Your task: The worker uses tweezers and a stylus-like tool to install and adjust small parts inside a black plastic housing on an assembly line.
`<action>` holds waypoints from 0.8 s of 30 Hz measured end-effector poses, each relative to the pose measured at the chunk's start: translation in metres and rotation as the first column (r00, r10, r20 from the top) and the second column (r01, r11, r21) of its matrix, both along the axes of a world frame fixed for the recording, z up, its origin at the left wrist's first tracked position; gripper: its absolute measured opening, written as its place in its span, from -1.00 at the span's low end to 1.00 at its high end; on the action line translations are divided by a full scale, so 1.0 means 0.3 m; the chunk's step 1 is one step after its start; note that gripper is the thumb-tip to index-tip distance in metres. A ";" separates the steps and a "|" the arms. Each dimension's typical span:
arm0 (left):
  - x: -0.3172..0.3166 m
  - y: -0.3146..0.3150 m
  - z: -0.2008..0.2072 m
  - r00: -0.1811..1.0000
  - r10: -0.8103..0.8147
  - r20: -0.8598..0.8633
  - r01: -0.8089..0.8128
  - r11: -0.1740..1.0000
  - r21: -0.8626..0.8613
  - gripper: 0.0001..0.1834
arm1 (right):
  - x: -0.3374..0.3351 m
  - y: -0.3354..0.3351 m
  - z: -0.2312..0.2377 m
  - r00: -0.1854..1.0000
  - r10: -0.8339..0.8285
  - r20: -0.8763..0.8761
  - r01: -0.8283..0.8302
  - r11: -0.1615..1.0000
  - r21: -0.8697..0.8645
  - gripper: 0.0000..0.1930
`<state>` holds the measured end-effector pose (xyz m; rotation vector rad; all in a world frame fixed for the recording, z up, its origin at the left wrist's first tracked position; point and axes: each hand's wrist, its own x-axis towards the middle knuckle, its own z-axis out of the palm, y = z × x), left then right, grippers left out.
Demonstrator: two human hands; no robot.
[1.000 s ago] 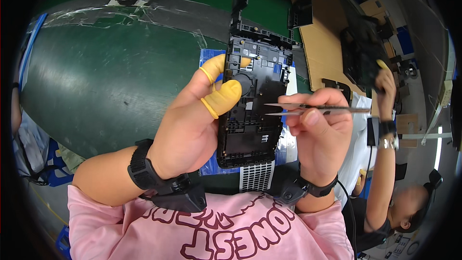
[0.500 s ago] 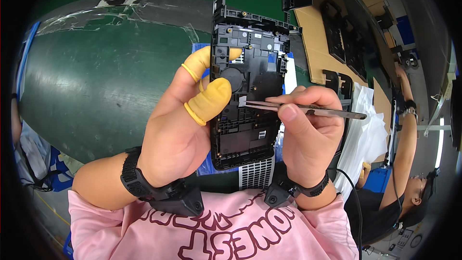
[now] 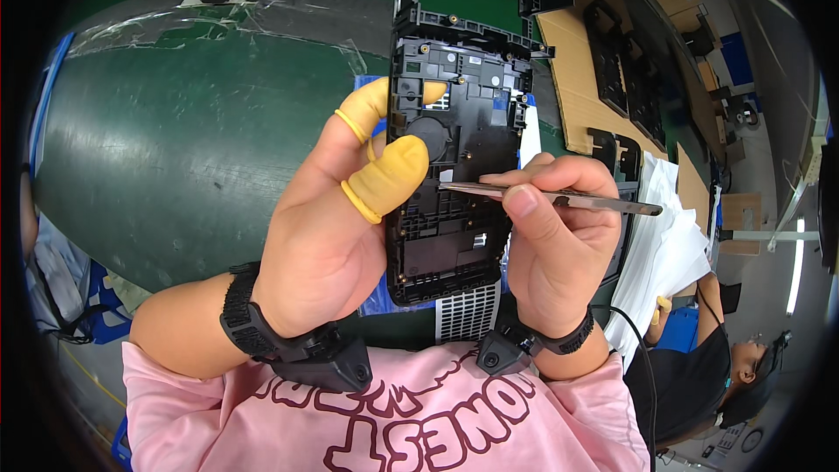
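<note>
My left hand (image 3: 336, 183), with yellow finger cots on thumb and forefinger, grips the left edge of a black plastic device housing (image 3: 476, 144). The thumb lies across its inner face, beside a round black disc (image 3: 426, 135). My right hand (image 3: 564, 232) pinches metal tweezers (image 3: 603, 202) between thumb and fingers. Their tips meet the inside of the housing near its middle, just below a small whitish piece (image 3: 447, 176). Whether the tips hold anything is too small to tell. The housing is tilted up, with ribs, brass inserts and small labels showing.
A green mat (image 3: 175, 149) covers the table. Beneath the housing lie a blue sheet and a white perforated sheet (image 3: 468, 315). Cardboard (image 3: 568, 70) with black plastic parts (image 3: 606, 57) and white wrapping (image 3: 660, 245) sits to the right. A co-worker (image 3: 690, 367) is at far right.
The housing has shifted slightly right with my left hand. The tweezer tips have moved a little left, now below the whitish piece. The co-worker's raised arm has come down.
</note>
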<state>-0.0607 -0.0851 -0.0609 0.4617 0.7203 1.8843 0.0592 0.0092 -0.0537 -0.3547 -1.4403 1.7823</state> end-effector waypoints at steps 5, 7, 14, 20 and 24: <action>-0.005 0.002 -0.010 0.999 -0.037 0.008 0.037 0.999 0.037 -0.56 | 0.000 -0.001 -0.001 1.000 -0.012 0.015 0.012 1.000 -0.013 -0.80; -0.005 0.002 -0.010 0.999 -0.052 0.010 0.052 0.998 0.044 -0.56 | 0.003 0.006 0.003 1.000 -0.008 0.000 0.008 0.993 -0.119 -0.79; 0.001 0.002 -0.003 0.996 -0.076 0.056 0.076 0.997 0.001 -0.56 | 0.013 0.009 0.041 0.997 -0.024 0.078 0.030 0.996 -0.083 -0.78; 0.000 -0.001 0.001 0.993 -0.085 0.079 0.085 0.996 0.004 -0.56 | 0.007 0.004 0.043 0.996 -0.024 0.081 0.031 0.996 -0.087 -0.78; 0.000 0.001 -0.002 0.994 -0.085 0.073 0.085 0.996 0.006 -0.56 | 0.006 0.004 0.043 0.993 -0.023 0.117 0.037 0.993 -0.114 -0.78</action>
